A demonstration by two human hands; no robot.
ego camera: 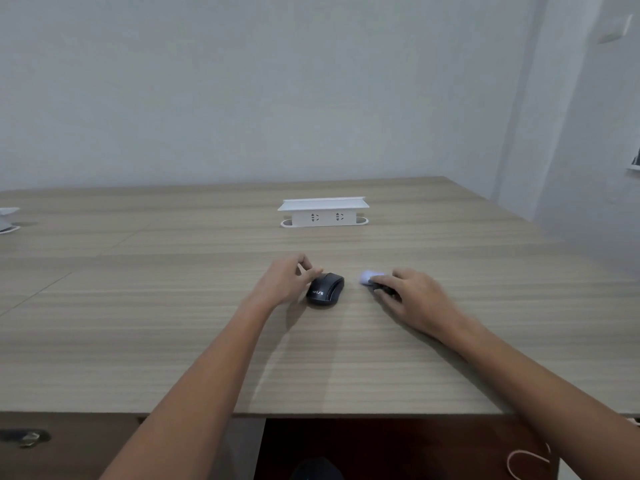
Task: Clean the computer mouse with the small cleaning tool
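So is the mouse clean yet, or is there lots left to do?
Not clean yet; it looks like the very start. The black mouse sits on the table with the left hand beside it, fingertips touching its edge. The right hand is on the small pale cleaning tool, apparently picking it up. All the actual cleaning is left to do.

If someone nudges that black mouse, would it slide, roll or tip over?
The black mouse sits low and flat-bottomed on the smooth table, so it would probably slide rather than roll or tip. Its rigid shell looks stiff. Being small, it is likely light; the left hand could easily steady it.
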